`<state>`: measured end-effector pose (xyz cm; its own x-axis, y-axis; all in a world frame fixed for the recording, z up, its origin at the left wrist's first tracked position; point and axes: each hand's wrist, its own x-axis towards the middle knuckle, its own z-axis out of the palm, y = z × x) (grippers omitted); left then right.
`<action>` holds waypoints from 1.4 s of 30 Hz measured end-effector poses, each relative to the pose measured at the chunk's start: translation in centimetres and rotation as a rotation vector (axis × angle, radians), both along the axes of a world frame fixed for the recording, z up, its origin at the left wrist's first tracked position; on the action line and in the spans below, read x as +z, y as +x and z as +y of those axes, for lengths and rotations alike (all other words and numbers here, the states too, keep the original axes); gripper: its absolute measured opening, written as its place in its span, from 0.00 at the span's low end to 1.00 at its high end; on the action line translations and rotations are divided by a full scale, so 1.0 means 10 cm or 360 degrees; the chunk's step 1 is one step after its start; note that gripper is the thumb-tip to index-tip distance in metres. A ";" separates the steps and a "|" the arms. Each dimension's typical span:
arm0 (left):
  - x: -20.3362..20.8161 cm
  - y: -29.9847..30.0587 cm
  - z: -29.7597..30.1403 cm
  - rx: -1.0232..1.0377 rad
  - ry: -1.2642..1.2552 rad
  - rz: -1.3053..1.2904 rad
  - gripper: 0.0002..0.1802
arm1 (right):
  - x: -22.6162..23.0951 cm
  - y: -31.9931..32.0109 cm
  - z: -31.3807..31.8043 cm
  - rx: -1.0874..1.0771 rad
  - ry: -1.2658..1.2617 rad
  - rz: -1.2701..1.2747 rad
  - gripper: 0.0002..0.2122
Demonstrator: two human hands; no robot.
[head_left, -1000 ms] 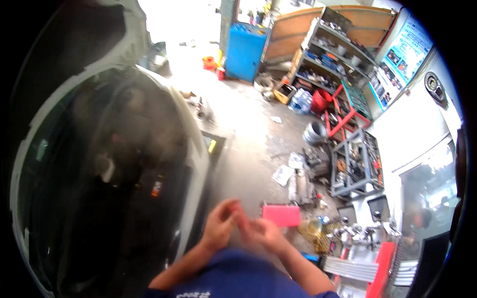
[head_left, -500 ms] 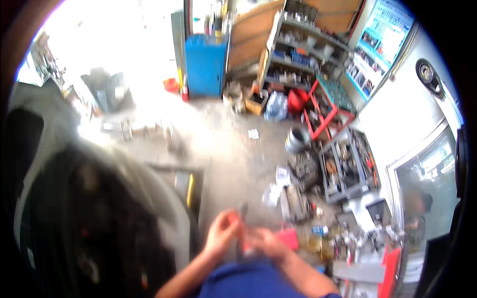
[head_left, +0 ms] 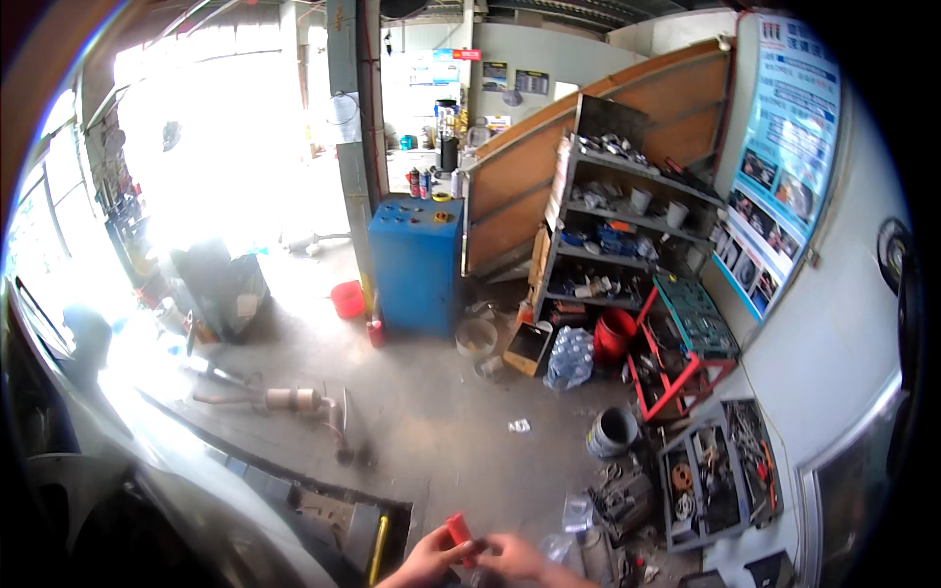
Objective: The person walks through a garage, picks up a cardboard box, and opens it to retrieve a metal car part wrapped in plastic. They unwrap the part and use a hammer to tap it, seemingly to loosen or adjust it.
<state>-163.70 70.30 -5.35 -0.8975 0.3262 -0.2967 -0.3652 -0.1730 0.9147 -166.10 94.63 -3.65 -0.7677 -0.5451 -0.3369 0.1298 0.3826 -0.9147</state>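
Both my hands are low in the picture, close together at the bottom edge. My left hand is closed round a small red object, narrow and block-like, which sticks up above the fingers; its exact kind does not show. My right hand meets it from the other side, its fingers bent and pinching at the lower part of the same red object. Some fingertips are hidden where the hands meet.
A vehicle stands at left beside a floor pit with a yellow-edged rim. An exhaust pipe with muffler lies beyond. Ahead are a blue cabinet and loaded shelves; at right, a red tool cart, bucket and parts tray.
The view has tilted up, so floor and shelves sit lower and my hands are nearer the bottom edge. The red object now shows more plainly between my hands.
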 end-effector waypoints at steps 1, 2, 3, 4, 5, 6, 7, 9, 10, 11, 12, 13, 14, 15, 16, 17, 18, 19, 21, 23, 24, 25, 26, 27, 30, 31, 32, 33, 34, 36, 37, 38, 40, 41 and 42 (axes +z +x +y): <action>-0.04 -0.27 -0.05 0.0035 -0.0027 -0.0031 0.19 | -0.30 -0.32 -0.03 0.0087 -0.0020 -0.0052 0.30; -0.08 -0.49 -0.17 0.0088 -0.0067 -0.0088 0.19 | -0.23 -0.66 -0.13 0.0186 0.0098 0.0028 0.29; -0.16 -0.70 -0.31 0.0147 -0.0110 -0.0136 0.19 | -0.13 -1.00 -0.22 0.0291 0.0211 0.0120 0.29; -0.33 -0.94 -0.47 0.0222 -0.0151 -0.0120 0.20 | -0.19 -1.36 -0.29 0.0256 0.0237 0.0114 0.29; -0.21 -1.23 -0.54 0.0252 -0.0372 -0.0117 0.20 | -0.29 -1.70 -0.29 0.0192 0.0284 0.0093 0.29; -0.30 -1.50 -0.69 0.0348 -0.0431 -0.0105 0.20 | -0.42 -2.01 -0.36 0.0140 0.0310 0.0078 0.28; -0.42 -1.76 -0.84 0.0443 -0.0491 -0.0094 0.19 | -0.53 -2.32 -0.39 0.0110 0.0448 0.0107 0.28; -0.60 -2.34 -1.21 0.0615 -0.0674 -0.0161 0.17 | -0.71 -3.06 -0.44 0.0064 0.0713 0.0173 0.26; -0.86 -2.69 -1.45 0.0657 -0.0637 -0.0139 0.17 | -1.01 -3.40 -0.40 -0.0027 0.0768 0.0261 0.26; -0.87 -3.04 -1.53 0.0670 -0.0577 -0.0137 0.17 | -1.37 -3.62 -0.21 -0.0133 0.0851 0.0324 0.25; -0.88 -3.47 -1.63 0.0622 -0.0724 -0.0138 0.17 | -1.69 -3.92 0.02 -0.0238 0.0907 0.0240 0.24; -0.42 -3.87 -1.55 0.0584 -0.0584 -0.0238 0.16 | -2.02 -4.06 0.35 -0.0359 0.0983 0.0122 0.22; -0.40 -4.20 -1.71 0.0612 -0.0645 -0.0133 0.17 | -2.24 -4.32 0.39 -0.0364 0.1055 0.0038 0.21; -0.38 -4.51 -1.87 0.0615 -0.0711 -0.0045 0.18 | -2.45 -4.48 0.46 -0.0380 0.1132 -0.0072 0.19; -0.25 -4.86 -1.93 0.0582 -0.0810 -0.0023 0.19 | -2.66 -4.57 0.65 -0.0438 0.1202 -0.0205 0.19; -0.06 -5.24 -1.95 0.0538 -0.0904 -0.0001 0.19 | -2.81 -4.68 0.87 -0.0504 0.1281 -0.0332 0.19; 0.06 -5.71 -1.78 0.0444 -0.0891 0.0073 0.20 | -2.91 -4.76 1.54 -0.0507 0.1518 -0.0442 0.18; 0.03 -6.06 -1.75 0.0429 -0.0793 0.0142 0.21 | -2.91 -4.91 1.91 -0.0442 0.1713 -0.0563 0.17; -0.03 -6.60 -2.10 0.0470 -0.0869 0.0183 0.22 | -3.11 -5.12 1.40 -0.0504 0.1593 -0.0849 0.17; -0.02 -7.07 -2.44 0.0549 -0.0994 0.0151 0.25 | -3.13 -5.43 0.87 -0.0572 0.1451 -0.1048 0.17; -0.04 -7.36 -2.52 0.0592 -0.0965 0.0121 0.24 | -3.10 -5.60 0.74 -0.0601 0.1422 -0.1108 0.16; -0.11 -7.63 -2.56 0.0631 -0.0919 0.0088 0.24 | -3.10 -5.80 0.65 -0.0637 0.1402 -0.1151 0.16; -0.38 -7.93 -2.72 0.0735 -0.0990 0.0194 0.23 | -3.14 -6.09 0.51 -0.0651 0.1371 -0.1165 0.16; -0.44 -8.28 -2.82 0.0763 -0.1003 0.0176 0.22 | -3.16 -6.30 0.39 -0.0679 0.1334 -0.1194 0.16; -0.23 -9.23 -2.92 0.0835 -0.1112 0.0162 0.23 | -3.37 -7.26 0.25 -0.0745 0.1277 -0.1162 0.15; -0.17 -9.62 -2.94 0.0787 -0.1013 0.0056 0.25 | -3.55 -7.61 0.28 -0.0778 0.1257 -0.1093 0.15; -0.21 -10.10 -2.98 0.0783 -0.0958 0.0151 0.26 | -3.66 -8.27 0.36 -0.0817 0.1242 -0.0929 0.15; -0.24 -10.58 -2.99 0.0769 -0.0894 0.0252 0.27 | -3.70 -8.76 0.46 -0.0869 0.1223 -0.0758 0.14; 0.00 -10.88 -3.18 0.0793 -0.1092 0.0303 0.29 | -3.64 -9.43 -0.07 -0.0136 0.1590 -0.0260 0.12; 0.32 -11.65 -3.37 0.0782 -0.1061 0.0342 0.27 | -3.40 -10.54 -0.42 -0.0608 0.1075 -0.0452 0.11; 0.46 -11.96 -3.50 0.0803 -0.1067 0.0359 0.27 | -3.20 -10.99 -0.71 -0.0644 0.0917 -0.0342 0.12; 0.68 -12.24 -3.63 0.0802 -0.1081 0.0342 0.26 | -2.92 -11.31 -0.94 -0.0658 0.0845 -0.0259 0.13; 0.78 -13.11 -3.84 0.0799 -0.1034 0.0439 0.25 | -2.41 -12.17 -1.35 -0.0705 0.0734 -0.0004 0.15; 0.77 -13.50 -3.98 0.0792 -0.1014 0.0460 0.24 | -2.07 -12.40 -1.61 -0.0686 0.0703 0.0084 0.16; 0.69 -13.92 -4.11 0.0802 -0.0986 0.0605 0.23 | -1.78 -12.58 -1.80 -0.0683 0.0672 0.0176 0.17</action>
